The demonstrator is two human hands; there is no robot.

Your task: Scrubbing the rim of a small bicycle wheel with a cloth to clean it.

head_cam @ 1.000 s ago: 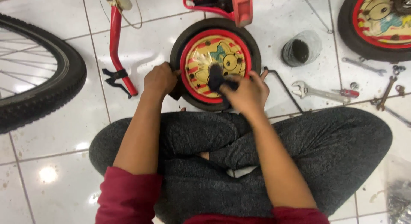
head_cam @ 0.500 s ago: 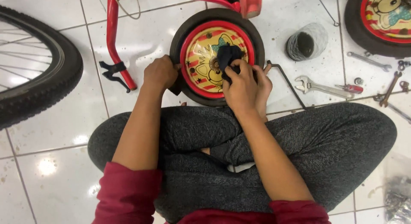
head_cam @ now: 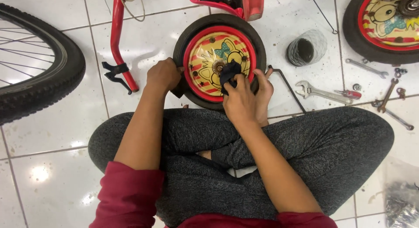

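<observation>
Sitting cross-legged on a white tiled floor (head_cam: pixel 56 123), a person in grey trousers and dark red sleeves works on a small wheel.

- Small wheel (head_cam: pixel 205 49): black tyre, red rim, yellow disc with a cartoon print; lying on the floor just ahead of the crossed legs, between both sets of fingers.
- Left hand (head_cam: pixel 163 75): fingers curled around the tyre's left edge, gripping it.
- Right hand (head_cam: pixel 242 99): fingers pressed together, pinching a dark cloth (head_cam: pixel 229 73) against the disc beside the hub.
- Hub (head_cam: pixel 217 67): metal centre, just left of the cloth.
- Red bicycle frame tube (head_cam: pixel 118 40): well left of the left fingers, with a black clamp (head_cam: pixel 114 72) at its lower part.
- Large spoked bicycle wheel (head_cam: pixel 41 66): far left, well apart from the hands.
- Red part (head_cam: pixel 244 3): beyond the small wheel, at the top edge; what it is cannot be told.
- Bent black rod (head_cam: pixel 288 86): just right of the right fingers.
- Dark round container (head_cam: pixel 305 48): right of the small wheel.
- Adjustable spanner (head_cam: pixel 321 92): right of the rod, on the floor.
- Second printed wheel (head_cam: pixel 384 23): top right.
- Open-ended spanner (head_cam: pixel 365 67) and further small tools and nuts (head_cam: pixel 393 90): below that wheel, scattered.
- Clear bag of small metal parts (head_cam: pixel 401 202): bottom right, far from both hands.
</observation>
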